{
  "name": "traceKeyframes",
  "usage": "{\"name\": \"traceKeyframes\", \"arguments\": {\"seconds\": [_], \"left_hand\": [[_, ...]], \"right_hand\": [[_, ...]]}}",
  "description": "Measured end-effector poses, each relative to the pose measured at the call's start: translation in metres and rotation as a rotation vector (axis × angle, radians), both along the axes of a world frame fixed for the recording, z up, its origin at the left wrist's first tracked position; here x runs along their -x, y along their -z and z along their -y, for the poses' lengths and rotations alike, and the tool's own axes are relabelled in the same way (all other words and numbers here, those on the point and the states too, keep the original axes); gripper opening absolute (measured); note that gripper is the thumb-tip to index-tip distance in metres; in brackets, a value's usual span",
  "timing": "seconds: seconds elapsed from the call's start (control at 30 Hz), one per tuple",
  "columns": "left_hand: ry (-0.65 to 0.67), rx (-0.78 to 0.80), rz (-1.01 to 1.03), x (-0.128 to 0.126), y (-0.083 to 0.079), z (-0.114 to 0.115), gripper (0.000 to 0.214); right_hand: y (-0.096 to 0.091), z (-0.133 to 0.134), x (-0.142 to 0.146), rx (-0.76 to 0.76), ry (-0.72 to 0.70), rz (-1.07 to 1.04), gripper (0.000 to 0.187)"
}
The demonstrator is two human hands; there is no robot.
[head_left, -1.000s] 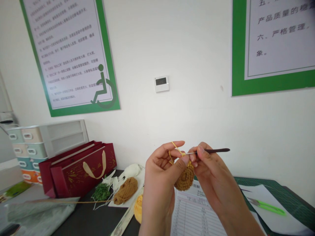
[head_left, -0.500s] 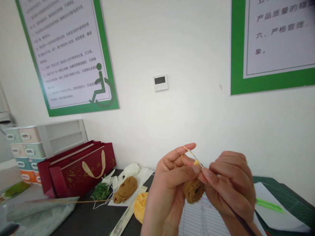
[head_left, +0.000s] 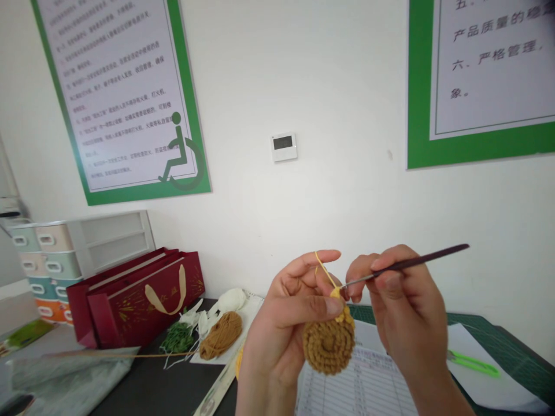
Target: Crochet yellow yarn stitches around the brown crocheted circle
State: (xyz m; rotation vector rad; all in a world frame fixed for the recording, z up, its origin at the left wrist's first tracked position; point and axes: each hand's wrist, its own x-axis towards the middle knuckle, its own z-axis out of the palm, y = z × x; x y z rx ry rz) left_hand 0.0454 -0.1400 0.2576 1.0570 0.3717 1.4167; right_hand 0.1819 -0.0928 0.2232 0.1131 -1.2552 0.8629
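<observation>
My left hand [head_left: 288, 312] pinches a round brown crochet piece [head_left: 329, 345] by its yellow upper edge, between thumb and fingers. Yellow yarn [head_left: 326, 268] runs from that edge up over my raised left index finger. A crochet hook [head_left: 416, 261] with a dark handle is gripped in my right hand [head_left: 401, 300]; its metal tip meets the yellow stitches, and the handle slants up to the right. Behind my left wrist a yellow yarn ball [head_left: 239, 361] is mostly hidden.
Left of my hands lie a brown yarn skein [head_left: 221, 335], green yarn [head_left: 178, 337] and white yarn [head_left: 232, 299]. A red gift bag [head_left: 143, 300] stands before a drawer unit [head_left: 108, 234]. A printed sheet [head_left: 368, 375], green cutting mat [head_left: 481, 329] and green cutter [head_left: 474, 364] lie right.
The crochet piece has turned so its flat round face shows. My right hand has rotated, swinging the hook's handle from pointing down to pointing up right. My left hand has shifted slightly left.
</observation>
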Motion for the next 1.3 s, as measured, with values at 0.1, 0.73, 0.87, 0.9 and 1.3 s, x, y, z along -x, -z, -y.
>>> {"name": "traceKeyframes", "arguments": {"seconds": [0.1, 0.73, 0.87, 0.9, 1.3], "left_hand": [[0.014, -0.016, -0.014, 0.002, 0.003, -0.003, 0.042], [-0.320, -0.101, -0.173, -0.006, 0.002, 0.004, 0.034], [-0.344, -0.118, -0.203, -0.002, 0.005, 0.002, 0.031], [-0.341, -0.117, -0.206, -0.001, 0.005, 0.002, 0.031], [-0.275, -0.108, -0.197, 0.001, 0.005, 0.001, 0.031]], "right_hand": [[-0.004, 0.002, 0.000, 0.071, -0.120, 0.042, 0.015], [0.000, -0.006, 0.005, 0.158, 0.133, 0.029, 0.007], [0.000, -0.007, 0.001, 0.148, 0.072, 0.063, 0.009], [0.000, -0.008, 0.000, 0.138, 0.064, 0.069, 0.010], [-0.004, -0.011, -0.016, -0.044, 0.153, 0.134, 0.006]]}}
